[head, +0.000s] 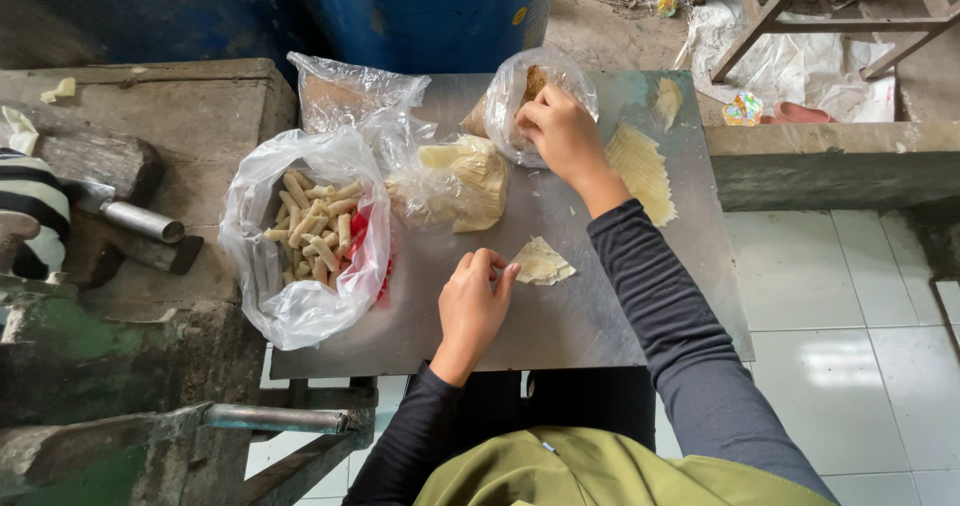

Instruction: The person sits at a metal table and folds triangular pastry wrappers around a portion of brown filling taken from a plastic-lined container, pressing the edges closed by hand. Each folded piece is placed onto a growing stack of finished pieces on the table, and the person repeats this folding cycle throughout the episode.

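We see a pale wrapper sheet [542, 262] lying flat near the middle of the metal table [560, 326], partly folded. The left hand [473, 306] rests just beside it, fingertips [503, 271] pinching or touching the sheet's left edge, fingers curled; we read it as lightly grasping the sheet. The right hand [562, 134] reaches up to the far side of the table and goes into the mouth of a clear plastic bag [520, 101] with brownish filling inside; fingers bent inward, but we cannot tell whether they hold anything. Right of that hand lies a stack of pale wrapper sheets [640, 171], spread on the table, with one more scrap [668, 101] beyond it. Left of the filling bag sits a crumpled clear bag with more wrappers [460, 181]. Further left, a large open plastic bag [300, 296] holds many finished rolls [312, 228], pale and finger-shaped, piled loosely. Another empty-looking clear bag [345, 91] lies behind it. Both arms wear dark long sleeves [665, 316]. Left of the table stands a worn wooden bench [180, 96] with a metal tool [135, 216] on it. White floor tiles [850, 306] show to the right.
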